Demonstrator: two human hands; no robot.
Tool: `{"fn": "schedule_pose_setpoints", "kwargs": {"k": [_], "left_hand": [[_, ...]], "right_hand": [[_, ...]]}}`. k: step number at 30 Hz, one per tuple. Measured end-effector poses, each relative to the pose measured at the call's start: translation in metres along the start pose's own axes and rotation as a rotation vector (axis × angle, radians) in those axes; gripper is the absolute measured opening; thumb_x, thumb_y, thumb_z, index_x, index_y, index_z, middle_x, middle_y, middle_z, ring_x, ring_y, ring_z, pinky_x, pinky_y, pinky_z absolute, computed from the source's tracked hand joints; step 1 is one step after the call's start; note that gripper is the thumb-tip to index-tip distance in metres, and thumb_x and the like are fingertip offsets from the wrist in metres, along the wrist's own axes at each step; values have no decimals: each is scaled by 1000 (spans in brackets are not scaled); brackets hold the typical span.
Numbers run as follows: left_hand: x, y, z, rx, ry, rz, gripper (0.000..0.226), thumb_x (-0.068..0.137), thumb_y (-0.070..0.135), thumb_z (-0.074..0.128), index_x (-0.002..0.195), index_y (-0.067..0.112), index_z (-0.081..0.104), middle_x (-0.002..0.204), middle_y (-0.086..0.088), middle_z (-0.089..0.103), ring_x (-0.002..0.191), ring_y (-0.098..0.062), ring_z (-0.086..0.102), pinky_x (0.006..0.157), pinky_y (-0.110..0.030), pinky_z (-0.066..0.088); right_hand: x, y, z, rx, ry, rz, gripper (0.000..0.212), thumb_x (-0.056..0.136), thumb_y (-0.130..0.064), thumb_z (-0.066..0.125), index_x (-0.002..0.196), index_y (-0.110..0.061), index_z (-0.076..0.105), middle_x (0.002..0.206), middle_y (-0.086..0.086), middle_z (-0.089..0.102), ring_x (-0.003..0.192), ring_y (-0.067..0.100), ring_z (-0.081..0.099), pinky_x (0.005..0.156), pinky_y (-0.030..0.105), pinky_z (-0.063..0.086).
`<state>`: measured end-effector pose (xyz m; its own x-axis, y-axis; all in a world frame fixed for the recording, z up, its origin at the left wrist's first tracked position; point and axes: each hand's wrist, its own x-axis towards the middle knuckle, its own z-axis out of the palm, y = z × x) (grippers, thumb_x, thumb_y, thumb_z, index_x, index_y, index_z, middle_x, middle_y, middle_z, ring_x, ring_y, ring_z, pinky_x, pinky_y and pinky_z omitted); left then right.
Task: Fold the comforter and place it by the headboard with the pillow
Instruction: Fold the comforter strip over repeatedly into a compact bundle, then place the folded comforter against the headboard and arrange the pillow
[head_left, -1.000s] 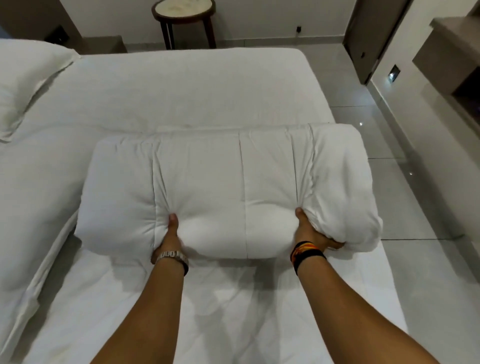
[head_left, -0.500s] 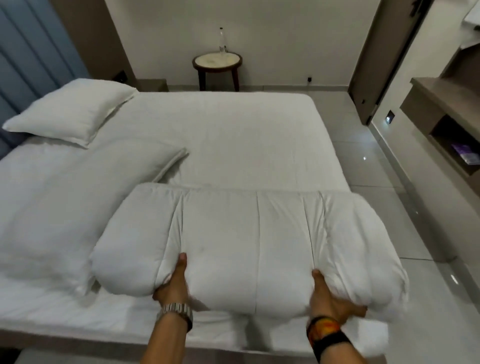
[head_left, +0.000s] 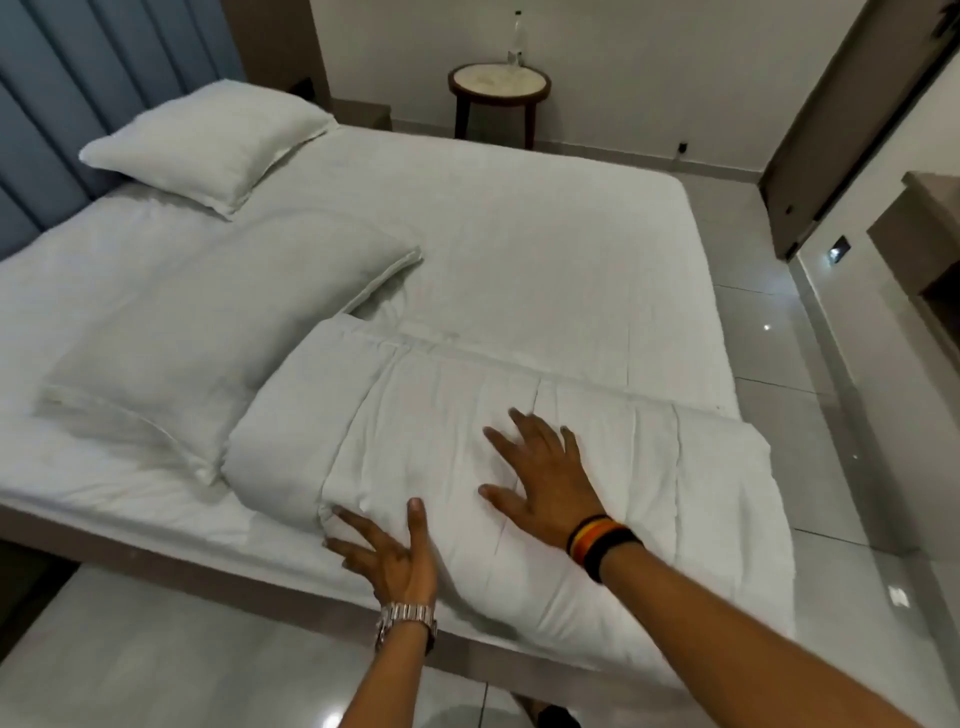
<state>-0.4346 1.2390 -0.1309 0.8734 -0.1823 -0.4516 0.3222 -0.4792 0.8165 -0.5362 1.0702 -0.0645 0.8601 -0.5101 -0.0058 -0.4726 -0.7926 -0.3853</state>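
Two pillows (head_left: 208, 143) (head_left: 208, 332), one folded comforter (head_left: 519, 467), one round side table (head_left: 498, 85), one bottle (head_left: 515, 36).

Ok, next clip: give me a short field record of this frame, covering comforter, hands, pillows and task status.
comforter: folded comforter, lying at the bed's near corner
left hand: left hand open, fingers spread against its near edge
right hand: right hand open, flat on top
pillows: near pillow beside the comforter; far pillow by the headboard
status: folded, not yet at headboard
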Motion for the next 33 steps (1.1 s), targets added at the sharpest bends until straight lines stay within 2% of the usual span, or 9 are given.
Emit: {"fn": "schedule_pose_setpoints", "kwargs": {"k": [3, 7, 10, 13, 16, 19, 25, 28, 33], "left_hand": [[19, 18, 37, 25, -5, 77, 98, 81, 90, 32, 153, 53, -23, 167, -1, -31, 157, -34, -11, 124, -61, 12], [44, 67, 106, 159, 28, 178, 87, 82, 88, 14, 159, 53, -6, 172, 3, -16, 158, -29, 0, 123, -59, 16], [50, 84, 136, 228, 100, 108, 82, 84, 87, 15, 158, 55, -2, 173, -1, -9, 158, -33, 2, 120, -65, 15], [46, 68, 121, 198, 232, -55, 82, 81, 92, 19, 153, 64, -9, 173, 1, -9, 158, -32, 3, 118, -70, 14], [29, 56, 103, 44, 282, -189, 83, 79, 93, 35, 143, 75, -13, 172, 4, -15, 159, -24, 0, 124, -60, 11], [-6, 51, 111, -83, 251, -231, 98, 70, 94, 48, 144, 75, -12, 172, 6, -12, 158, -11, -6, 125, -42, 10], [-44, 45, 139, -233, 296, -342, 121, 55, 90, 60, 154, 63, -6, 170, -4, 14, 152, -24, 26, 118, -36, 25], [-41, 43, 139, -258, 307, -315, 121, 54, 87, 62, 153, 65, -4, 166, -2, 27, 148, -24, 35, 113, -32, 28], [-41, 57, 132, -336, 325, -239, 108, 72, 75, 71, 157, 59, 6, 151, 15, 39, 138, -11, 42, 111, -29, 32]], "right_hand": [[51, 55, 22, -193, -204, -89, 82, 96, -85, 26, 166, -46, 10, 178, -1, 1, 164, 26, -2, 125, 67, -5], [79, 132, 38, -102, -117, 20, 81, 98, -84, 13, 167, -42, 10, 176, -2, 2, 164, 21, 0, 128, 58, -5], [101, 162, 45, -126, -154, 5, 82, 97, -84, 13, 167, -43, 7, 177, 3, -2, 164, 24, -4, 127, 62, -5], [140, 162, 34, -149, -164, -137, 92, 88, -94, 21, 166, -46, 11, 178, 8, -5, 163, 28, -6, 124, 69, -5], [196, 179, 17, -160, -163, -142, 104, 76, -101, 38, 163, -55, 2, 176, 9, -17, 162, 35, -13, 118, 75, -8], [240, 204, 6, 47, -510, -3, 116, 65, -100, 57, 151, -71, -15, 172, 3, -31, 162, 31, -12, 121, 75, -3], [241, 267, 17, 138, -724, 167, 120, 62, -99, 62, 141, -77, -25, 178, -1, -4, 163, 20, -5, 125, 69, 1], [230, 269, 20, 327, -731, 228, 122, 61, -96, 69, 142, -79, -20, 174, -2, 23, 159, 23, 24, 130, 52, 19], [216, 235, -6, 580, -658, 262, 125, 64, -84, 80, 156, -68, -3, 167, -26, 22, 150, 6, 30, 125, 32, 25]]}}
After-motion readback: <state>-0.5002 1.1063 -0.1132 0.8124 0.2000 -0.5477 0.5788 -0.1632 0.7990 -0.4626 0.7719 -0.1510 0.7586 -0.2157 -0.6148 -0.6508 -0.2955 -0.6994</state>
